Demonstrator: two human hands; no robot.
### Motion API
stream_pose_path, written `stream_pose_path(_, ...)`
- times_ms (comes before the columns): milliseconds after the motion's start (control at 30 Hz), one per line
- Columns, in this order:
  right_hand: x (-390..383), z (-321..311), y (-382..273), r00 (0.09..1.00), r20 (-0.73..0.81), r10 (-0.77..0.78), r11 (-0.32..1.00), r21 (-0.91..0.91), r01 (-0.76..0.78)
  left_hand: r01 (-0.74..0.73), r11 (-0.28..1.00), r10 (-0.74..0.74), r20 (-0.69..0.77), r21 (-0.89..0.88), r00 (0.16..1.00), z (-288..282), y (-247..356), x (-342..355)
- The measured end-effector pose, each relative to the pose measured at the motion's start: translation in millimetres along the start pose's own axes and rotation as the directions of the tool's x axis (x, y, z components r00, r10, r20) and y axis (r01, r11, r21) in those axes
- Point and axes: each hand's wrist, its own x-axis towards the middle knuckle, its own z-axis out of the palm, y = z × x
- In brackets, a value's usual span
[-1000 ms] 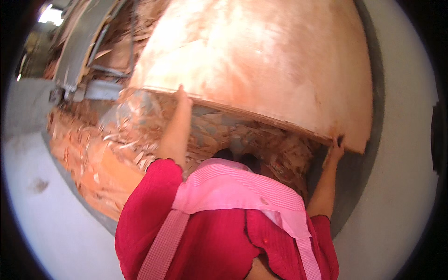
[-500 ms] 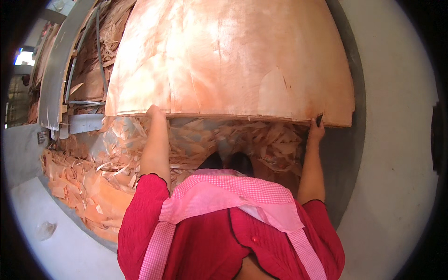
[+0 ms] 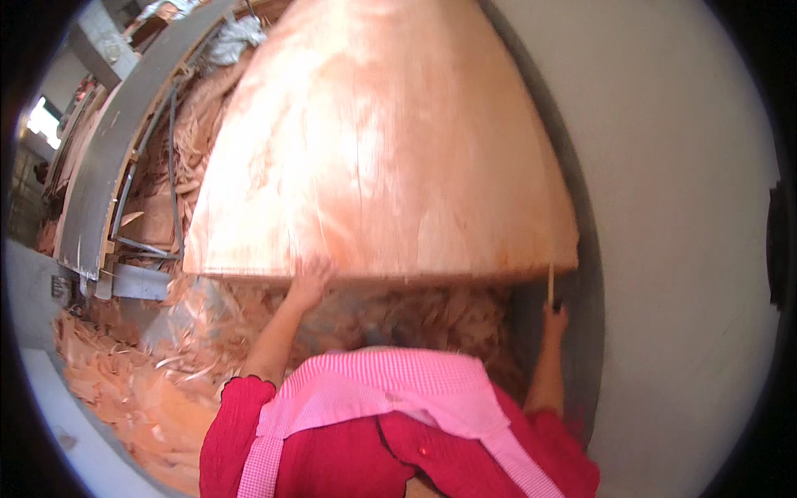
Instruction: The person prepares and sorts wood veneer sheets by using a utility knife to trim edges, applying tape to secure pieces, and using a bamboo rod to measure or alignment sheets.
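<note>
Gripping the near edge of a large wood veneer sheet (image 3: 382, 141), the person is standing with both arms reaching forward and up. The sheet is filling most of the upper middle of the view: a thin, broad, pale orange-pink panel with fine grain lines running away from the person, lighter whitish streaks across its middle and a slightly darker, rougher band along the near edge. Its outline is looking bowed and domed, as straight edges do through this lens. The near edge is running almost level from just left of centre to the far right, well above the heap beneath it.

The left hand (image 3: 309, 282) is pressing against that edge near its left third; the fingers are blurred, curled up onto the sheet, and they appear to be closing on it, though the exact grip is hard to make out. The right hand (image 3: 554, 315) is holding the near right corner, fingers wrapped round the thin edge where a narrow pale strip of the sheet's side is showing.

Below the sheet, a pile of torn veneer scraps (image 3: 166, 390) in the same orange tone is lying loose, spreading down to the lower left. A grey metal machine frame (image 3: 108, 183) is curving up the left side, with dark cables hanging beside it. A plain grey wall (image 3: 681, 249) is taking up the right side. The person is wearing a red top with a pink checked apron (image 3: 390, 398) over it.
</note>
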Motion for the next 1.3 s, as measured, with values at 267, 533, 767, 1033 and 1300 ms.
stream_pose_path(267,-0.9,-111.0,46.7,0.998,-0.070,0.006,0.999,-0.038,-0.009,0.086,0.991,-0.073,0.120,-0.102,0.990,-3.3,19.2,4.5)
stream_pose_path(533,4.2,-53.9,-68.4,0.964,0.112,-0.242,0.961,0.168,0.221,0.063,0.985,-0.056,0.048,-0.158,0.997,8.4,16.9,1.0)
stream_pose_path(767,-11.6,102.4,-122.3,0.879,0.471,0.075,0.730,0.575,-0.370,0.011,0.946,-0.024,-0.034,-0.325,0.999,-0.1,0.7,-19.8)
stream_pose_path(1033,-77.5,145.3,-182.8,0.967,0.224,-0.124,0.797,0.603,-0.038,0.385,0.793,-0.456,-0.041,-0.473,0.889,14.7,-102.8,-205.2)
stream_pose_path(1300,-134.1,163.1,-344.1,0.947,0.320,0.023,0.850,0.492,-0.187,0.449,0.841,-0.495,-0.094,-0.301,0.864,10.6,-246.4,-214.4)
